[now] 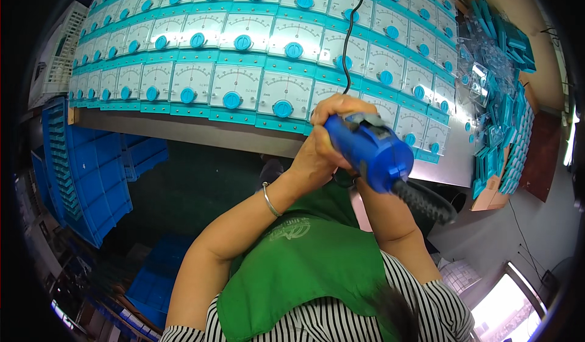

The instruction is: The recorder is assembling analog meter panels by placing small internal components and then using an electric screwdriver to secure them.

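Both my hands are closed around a blue electric screwdriver (373, 153), held above the table's near edge. Its rear end, with a ribbed black cable sleeve, points down to the right toward me. My left hand (318, 150), with a silver bangle at its wrist, grips the front part from the left. My right hand (344, 105) wraps over the far side, its palm and wrist hidden behind the tool. The screwdriver's tip is out of sight. Just beyond lie rows of teal dial meters (286, 92) with white scale faces and round blue knobs.
A thin black cord (348, 37) crosses the meters toward my hands. At right, bare metal tabletop (454, 168) borders heaps of clear covers and teal parts (496, 110) and a cardboard box (490, 192). Blue crates (91, 177) stand on the left; a white basket (64, 49) sits behind.
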The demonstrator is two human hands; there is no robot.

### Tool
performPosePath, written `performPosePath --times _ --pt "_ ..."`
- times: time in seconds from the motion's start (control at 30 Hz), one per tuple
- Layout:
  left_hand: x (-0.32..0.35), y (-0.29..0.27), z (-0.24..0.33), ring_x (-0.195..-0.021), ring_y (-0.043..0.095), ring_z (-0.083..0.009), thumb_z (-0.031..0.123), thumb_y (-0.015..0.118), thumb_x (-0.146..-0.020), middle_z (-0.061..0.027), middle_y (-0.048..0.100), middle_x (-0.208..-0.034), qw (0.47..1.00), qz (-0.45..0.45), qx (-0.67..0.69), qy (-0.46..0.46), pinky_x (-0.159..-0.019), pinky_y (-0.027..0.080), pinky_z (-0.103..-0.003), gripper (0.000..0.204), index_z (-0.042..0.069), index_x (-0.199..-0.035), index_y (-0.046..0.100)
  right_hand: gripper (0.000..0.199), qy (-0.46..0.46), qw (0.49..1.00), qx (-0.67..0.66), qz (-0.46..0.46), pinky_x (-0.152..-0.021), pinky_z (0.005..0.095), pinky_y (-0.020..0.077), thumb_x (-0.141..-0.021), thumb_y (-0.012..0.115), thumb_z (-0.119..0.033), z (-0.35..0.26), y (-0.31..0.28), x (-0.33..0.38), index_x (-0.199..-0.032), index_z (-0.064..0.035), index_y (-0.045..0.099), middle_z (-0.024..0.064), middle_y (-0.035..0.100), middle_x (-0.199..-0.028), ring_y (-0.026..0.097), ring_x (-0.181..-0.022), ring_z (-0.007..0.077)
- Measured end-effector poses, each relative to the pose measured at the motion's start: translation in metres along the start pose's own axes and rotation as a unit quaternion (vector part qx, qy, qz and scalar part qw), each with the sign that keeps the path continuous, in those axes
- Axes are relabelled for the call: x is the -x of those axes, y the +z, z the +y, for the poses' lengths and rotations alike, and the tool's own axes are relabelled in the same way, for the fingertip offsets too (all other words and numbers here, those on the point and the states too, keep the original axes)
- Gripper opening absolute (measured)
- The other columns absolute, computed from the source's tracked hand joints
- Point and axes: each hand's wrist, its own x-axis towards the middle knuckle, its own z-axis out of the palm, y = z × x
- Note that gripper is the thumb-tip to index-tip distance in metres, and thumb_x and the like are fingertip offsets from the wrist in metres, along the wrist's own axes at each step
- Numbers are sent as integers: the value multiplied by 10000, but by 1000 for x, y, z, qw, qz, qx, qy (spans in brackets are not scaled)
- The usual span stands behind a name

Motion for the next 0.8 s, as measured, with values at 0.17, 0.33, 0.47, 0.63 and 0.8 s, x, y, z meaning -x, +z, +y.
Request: performPosePath --times 0.17,0.33,0.47,0.63,0.8 --pt "5 -8 -3 -1292 397 -412 50 632 -733 -202 453 -1347 935 -71 -331 108 -1087 322 -507 552 52 -1276 530 510 159 974 -150 58 -739 301 497 -782 645 35 -14 -12 -19 -1227 -6 398 42 595 -863 582 -769 125" --pt "33 -24 -7 -1329 381 -378 49 627 -746 -182 433 -1397 943 -21 -309 122 -1080 329 -523 531 58 -1270 543 524 114 981 -154 24 -808 374 500 -858 570 16 -22 -7 -21 -1301 2 289 89 568 -869 586 -805 184" --pt "45 -50 -14 -1333 388 -369 43 621 -765 -162 455 -1395 917 36 -387 88 -1068 347 -522 517 59 -1276 544 523 99 984 -143 35 -809 377 502 -852 578 15 -21 0 -17 -1291 10 294 90 577 -865 591 -809 182" --pt "45 -65 -20 -1337 378 -380 53 635 -754 -158 452 -1397 906 44 -415 66 -1069 349 -513 536 39 -1280 536 551 93 984 -141 56 -778 283 476 -796 619 66 -18 6 -21 -1277 16 356 55 582 -888 580 -822 112" --pt "44 -67 -24 -1340 372 -384 30 623 -743 -154 437 -1408 906 42 -417 60 -1078 341 -516 557 11 -1290 521 477 136 967 -199 78 -832 265 460 -804 616 8 -7 8 -13 -1239 20 422 48 577 -911 575 -864 105"
